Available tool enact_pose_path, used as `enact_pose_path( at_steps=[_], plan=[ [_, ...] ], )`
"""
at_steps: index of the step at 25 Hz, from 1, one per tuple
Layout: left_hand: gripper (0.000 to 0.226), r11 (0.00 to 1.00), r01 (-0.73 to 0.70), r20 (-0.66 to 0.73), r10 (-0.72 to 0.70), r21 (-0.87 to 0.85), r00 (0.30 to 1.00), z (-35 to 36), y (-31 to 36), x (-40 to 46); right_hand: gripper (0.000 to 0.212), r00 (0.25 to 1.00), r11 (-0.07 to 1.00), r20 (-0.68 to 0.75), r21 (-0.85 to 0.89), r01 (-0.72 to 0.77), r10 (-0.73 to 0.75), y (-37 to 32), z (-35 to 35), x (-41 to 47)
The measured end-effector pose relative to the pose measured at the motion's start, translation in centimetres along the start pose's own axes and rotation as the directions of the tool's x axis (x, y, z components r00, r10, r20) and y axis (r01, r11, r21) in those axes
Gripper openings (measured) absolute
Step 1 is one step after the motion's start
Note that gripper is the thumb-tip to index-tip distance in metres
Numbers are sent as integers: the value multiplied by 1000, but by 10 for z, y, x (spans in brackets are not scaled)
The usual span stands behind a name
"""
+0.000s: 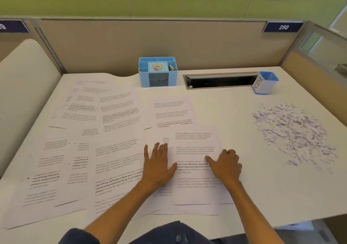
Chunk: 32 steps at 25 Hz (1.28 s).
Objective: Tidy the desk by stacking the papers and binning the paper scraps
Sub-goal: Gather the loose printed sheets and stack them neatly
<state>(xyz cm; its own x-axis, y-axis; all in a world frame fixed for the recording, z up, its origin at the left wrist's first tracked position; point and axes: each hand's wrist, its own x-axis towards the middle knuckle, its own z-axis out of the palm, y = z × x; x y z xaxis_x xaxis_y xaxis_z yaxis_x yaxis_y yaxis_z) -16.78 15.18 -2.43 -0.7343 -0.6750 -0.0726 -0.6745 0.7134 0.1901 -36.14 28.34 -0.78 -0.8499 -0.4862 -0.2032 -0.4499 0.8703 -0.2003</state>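
Observation:
Several printed white sheets lie spread over the left and middle of the white desk [234, 112], overlapping one another. My left hand [158, 166] lies flat with straight fingers on a sheet [157, 136] in the middle. My right hand [226, 166] rests on the topmost sheet [195, 142] beside it, index finger stretched out onto the page and the other fingers curled under. A heap of paper scraps [293, 133] covers the desk's right side. A small blue cup labelled BIN [265, 83] stands upright at the back right.
A blue desk organiser [157, 72] holding a tape roll stands at the back centre. A cable slot [221, 80] is cut into the desk between it and the bin. Partition walls [150, 43] close the back and sides. The desk's front edge [281, 223] is near my body.

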Motion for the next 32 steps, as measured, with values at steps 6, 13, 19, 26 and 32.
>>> enact_pose_path(
  at_steps=[6,13,19,26,32],
  plan=[
    [102,996,-26,22,28,-81,999,2,5,5,69,999,979,35,202,16,-24,-9,3,-6],
    [102,994,17,1,-17,-106,1000,6,7,10,74,967,752,250,644,-138,-36,-19,-8,12],
    [98,987,140,-111,-149,-85,983,14,17,9,62,986,959,137,276,59,-100,-8,-17,17],
    [99,973,232,-79,-232,-3,970,15,31,6,71,964,907,129,387,168,-234,-15,-14,16],
    [97,967,256,-77,-254,10,964,15,36,8,58,949,672,283,732,-117,-143,-13,-10,27]
  ],
)
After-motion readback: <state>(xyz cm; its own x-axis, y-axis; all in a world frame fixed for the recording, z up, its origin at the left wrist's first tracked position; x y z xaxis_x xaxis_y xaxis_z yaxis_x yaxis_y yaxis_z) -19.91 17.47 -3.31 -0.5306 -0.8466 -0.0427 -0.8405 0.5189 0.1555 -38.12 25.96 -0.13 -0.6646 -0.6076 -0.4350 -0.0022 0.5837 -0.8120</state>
